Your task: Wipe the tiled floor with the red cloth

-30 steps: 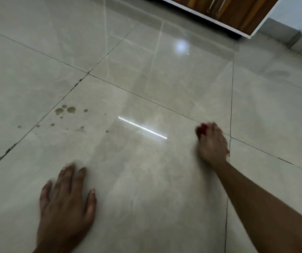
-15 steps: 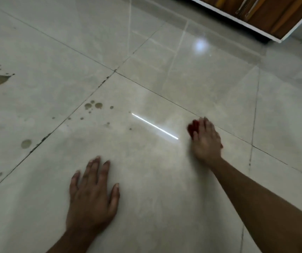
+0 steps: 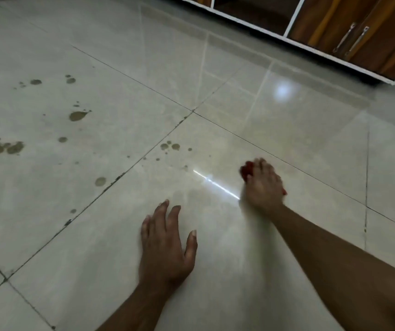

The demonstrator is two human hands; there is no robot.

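Observation:
My right hand (image 3: 262,186) presses a red cloth (image 3: 246,170) onto the glossy beige tiled floor (image 3: 215,235) right of centre. Most of the cloth is hidden under the hand; red shows at the fingertips and at the far side of the palm. The hand is blurred. My left hand (image 3: 165,244) lies flat on the same tile, nearer to me, fingers spread and holding nothing. Brown stains (image 3: 170,146) dot the tile to the left of the cloth, and larger stains (image 3: 78,115) mark the tile further left.
A wooden cabinet (image 3: 349,32) with a white frame and metal handles stands at the top right. Dark grout lines (image 3: 124,173) cross the floor diagonally. A bright light streak (image 3: 215,183) reflects on the tile just left of my right hand.
The camera has swung left, so more stained tiles show. My right hand with the cloth has slid left toward the light streak. My left hand stays planted on the tile.

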